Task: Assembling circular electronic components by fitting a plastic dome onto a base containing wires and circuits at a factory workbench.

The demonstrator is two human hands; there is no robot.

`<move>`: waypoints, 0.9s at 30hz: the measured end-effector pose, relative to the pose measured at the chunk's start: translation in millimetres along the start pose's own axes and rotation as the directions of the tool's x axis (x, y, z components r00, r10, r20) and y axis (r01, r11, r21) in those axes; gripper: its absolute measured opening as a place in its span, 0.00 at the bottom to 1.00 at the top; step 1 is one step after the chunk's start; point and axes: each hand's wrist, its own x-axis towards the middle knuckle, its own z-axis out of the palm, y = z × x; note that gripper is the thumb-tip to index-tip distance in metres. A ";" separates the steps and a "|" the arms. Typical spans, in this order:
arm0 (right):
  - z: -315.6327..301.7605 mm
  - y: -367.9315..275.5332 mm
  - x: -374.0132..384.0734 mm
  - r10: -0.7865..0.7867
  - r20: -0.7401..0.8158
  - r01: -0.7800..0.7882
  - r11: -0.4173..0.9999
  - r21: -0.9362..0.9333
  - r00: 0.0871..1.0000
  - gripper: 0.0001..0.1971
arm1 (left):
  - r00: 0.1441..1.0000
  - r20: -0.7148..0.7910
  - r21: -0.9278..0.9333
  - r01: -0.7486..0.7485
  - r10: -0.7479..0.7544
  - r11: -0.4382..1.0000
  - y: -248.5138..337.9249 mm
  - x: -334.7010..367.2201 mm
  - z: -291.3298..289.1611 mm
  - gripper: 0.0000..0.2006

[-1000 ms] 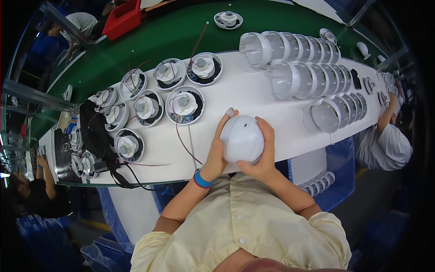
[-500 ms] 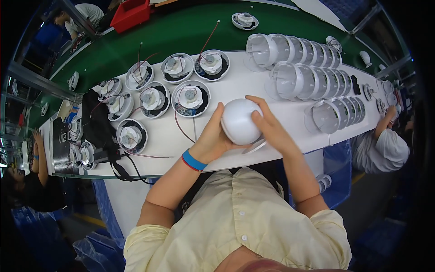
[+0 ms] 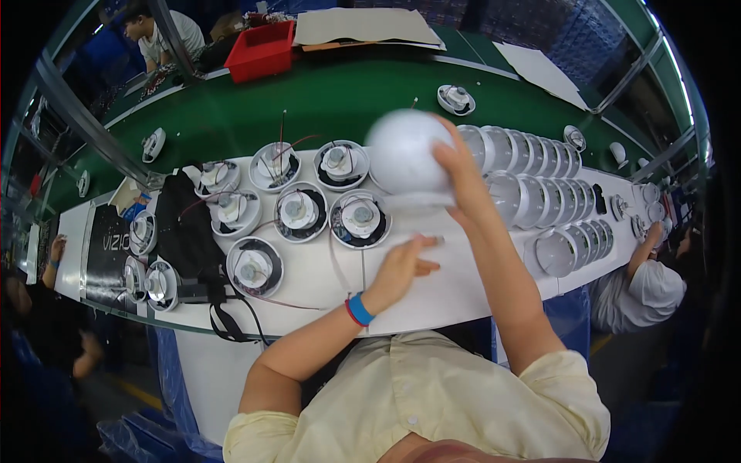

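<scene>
My right hand (image 3: 461, 166) grips a smooth white dome-shaped housing (image 3: 409, 150) from its right side, holding it up above the table. The dome is smeared by motion, and a paler rim shows at its underside. Lower down, my left hand (image 3: 401, 270) is apart from the dome, its fingers stretched to the right over the white tabletop. To its left sit several white bowl-shaped shells with round parts and thin wires inside; the nearest shell (image 3: 361, 219) is just beyond the hand. Right of my right forearm stand rows of clear cups with white rims (image 3: 505, 197).
A white worktable (image 3: 309, 312) runs along a green conveyor belt (image 3: 340, 100). A red bin (image 3: 261, 52) and cardboard sheets (image 3: 363, 28) lie beyond. A black bag with straps (image 3: 185, 224) rests at left. Co-workers are at far left, far right and across the belt.
My right hand has lifted the dome up and away from me. My left hand has let go of it and stays lower, over the table. The view has tilted farther outward.
</scene>
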 end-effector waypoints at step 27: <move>-69.0 157.6 -11.4 -0.277 -0.439 -0.097 0.746 -0.659 0.855 0.35 | 0.743 0.178 0.983 -0.156 0.645 -0.091 19.3 16.1 -14.9 0.12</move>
